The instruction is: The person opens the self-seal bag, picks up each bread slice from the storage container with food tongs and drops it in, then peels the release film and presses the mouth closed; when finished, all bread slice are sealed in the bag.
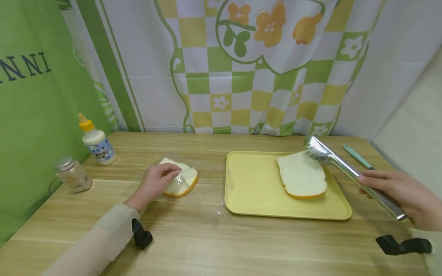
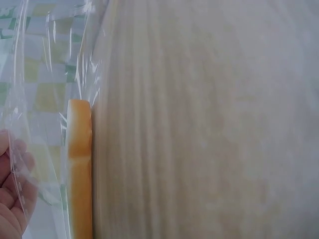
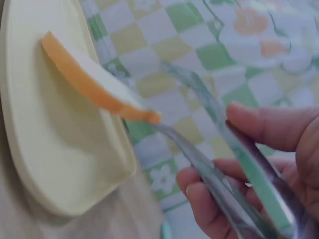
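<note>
Premises: a kitchen-type food corner; whether it is in a home cannot be determined. Evidence: 1 wood-grain table with 2 bread slices, 1 yellow tray, 1 squeeze bottle and 1 lidded jar; metal tongs above. A flowered, checked cloth hangs behind; a lettered green cloth hangs at left.

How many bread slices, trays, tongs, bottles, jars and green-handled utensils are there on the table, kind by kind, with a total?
Bread slices: 2
Tray: 1
Tongs: 1
Bottle: 1
Jar: 1
Green-handled utensil: 1
Total: 7
</note>
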{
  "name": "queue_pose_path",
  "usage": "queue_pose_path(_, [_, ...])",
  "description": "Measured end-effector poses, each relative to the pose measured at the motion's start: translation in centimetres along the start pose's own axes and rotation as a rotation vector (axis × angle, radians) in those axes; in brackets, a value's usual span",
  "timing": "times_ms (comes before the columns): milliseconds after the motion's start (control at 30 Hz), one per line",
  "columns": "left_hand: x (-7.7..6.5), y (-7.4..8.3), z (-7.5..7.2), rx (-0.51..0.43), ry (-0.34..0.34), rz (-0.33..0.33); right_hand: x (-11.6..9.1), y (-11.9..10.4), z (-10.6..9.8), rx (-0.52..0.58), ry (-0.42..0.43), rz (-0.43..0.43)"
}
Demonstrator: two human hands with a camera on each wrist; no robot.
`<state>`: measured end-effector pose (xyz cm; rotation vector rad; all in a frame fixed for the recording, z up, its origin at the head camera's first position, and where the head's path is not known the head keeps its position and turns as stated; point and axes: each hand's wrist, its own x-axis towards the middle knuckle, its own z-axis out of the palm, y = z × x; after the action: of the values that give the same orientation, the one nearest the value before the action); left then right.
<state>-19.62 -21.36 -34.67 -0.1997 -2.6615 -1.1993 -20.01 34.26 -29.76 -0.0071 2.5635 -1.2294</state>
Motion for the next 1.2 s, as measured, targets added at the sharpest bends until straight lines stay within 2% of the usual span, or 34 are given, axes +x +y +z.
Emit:
queue_pose_path(167, [0.0, -0.2, 0.1, -0.007, 0.004, 0.002, -0.7, -2.4, 1.1, -0.222, 0.049, -0.043])
queue_pose_path(267, [0.0, -0.2, 0.1, -0.011, 0.009, 0.009, -1.1, -3.6, 1.9, -0.258, 0.071, -0.069])
queue_pose_path(533, [-0.1, -0.2, 0.0, -0.023, 0.023, 0.007, -1.7, -6.2, 4.9, -0.392, 0.218, -0.263])
queue_pose_path(667, [-0.1, -0.3, 0.1, -0.034, 0.026, 0.003, -1.9, -7.0, 6.8, -0.42, 0.272, -0.295])
queue_pose_path(833, [-0.1, -0.3, 0.2, -0.047, 0.027, 0.0, -2.4, -6.9, 9.0, -0.431, 0.346, -0.324])
queue_pose_path(1200, [-0.1, -0.4, 0.1, -0.044, 0.013, -0.02, -3.5, -5.3, 12.1, -0.378, 0.391, -0.371])
